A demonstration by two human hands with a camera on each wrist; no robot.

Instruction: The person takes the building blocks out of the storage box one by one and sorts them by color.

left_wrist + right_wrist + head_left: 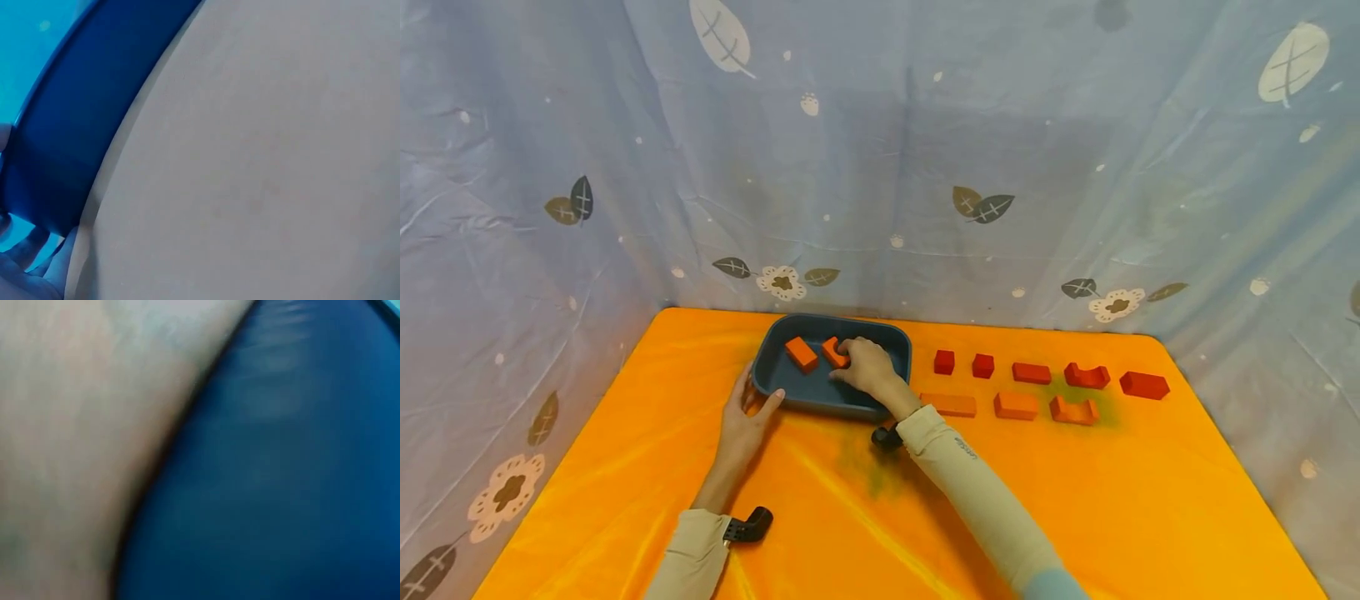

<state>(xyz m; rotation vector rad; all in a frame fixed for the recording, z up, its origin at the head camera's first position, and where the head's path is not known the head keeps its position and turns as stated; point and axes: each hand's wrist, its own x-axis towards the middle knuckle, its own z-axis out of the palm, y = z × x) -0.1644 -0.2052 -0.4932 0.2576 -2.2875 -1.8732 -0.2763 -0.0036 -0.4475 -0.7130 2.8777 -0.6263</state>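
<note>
A dark blue-grey bin (820, 407) stands near the far edge of the table. My left hand (745, 421) grips its near left corner, thumb at the rim and fingers round the outside. The bin's wall (81, 125) and part of that hand (31, 272) appear in the left wrist view. Inside the bin, my right hand (872, 367) pinches an orange block with a curved notch (831, 352), partly hidden by the fingers. A rectangular orange block (802, 355) lies to its left. Blurred bin surface (269, 475) fills much of the right wrist view, with no block showing.
Right of the bin runs a back row of red blocks, including a cube (944, 362), a notched block (1087, 376) and a larger block (1145, 385). Before it lie three orange blocks, one notched (1074, 411). A patterned curtain (865, 167) hangs behind the orange-covered table (820, 508).
</note>
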